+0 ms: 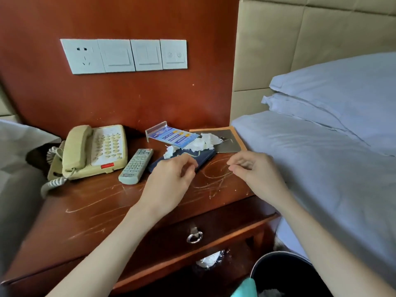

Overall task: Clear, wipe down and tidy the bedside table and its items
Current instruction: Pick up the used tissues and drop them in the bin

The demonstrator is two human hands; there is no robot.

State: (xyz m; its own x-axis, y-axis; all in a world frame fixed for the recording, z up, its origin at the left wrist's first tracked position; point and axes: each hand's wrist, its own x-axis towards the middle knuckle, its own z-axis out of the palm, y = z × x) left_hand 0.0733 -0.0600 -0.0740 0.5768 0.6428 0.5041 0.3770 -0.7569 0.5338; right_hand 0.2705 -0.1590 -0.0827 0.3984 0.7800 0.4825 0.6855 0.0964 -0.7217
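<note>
Your left hand (171,170) hovers over the near edge of the dark blue folder (188,160) with its fingers loosely curled, and nothing can be seen in its grip; whether the fingertips touch the folder you cannot tell from this angle. Your right hand (251,168) hangs just above the scratched worktop (90,202), near the bed (321,168), fingers likewise half curled and holding nothing that shows. You look to be in the clearing step: crumpled tissues (203,142) lie on the folder and spill onto the blue card in its acrylic stand (171,135) and the orange-edged booklet (227,138) behind. The phone (96,151) and remote control (136,166) sit to the left, well apart from the litter. A dark bin (276,266) stands below at the right, beside the worktop's drawer (214,228), which makes it the likely place for the tissues. The next move probably calls for reaching past the folder's edge and pinching the tissues together in one gather, lightly enough not to drag the card stand over. Wiping seems not yet begun; a teal thing at the bottom edge may be a cloth, though that is unclear.
</note>
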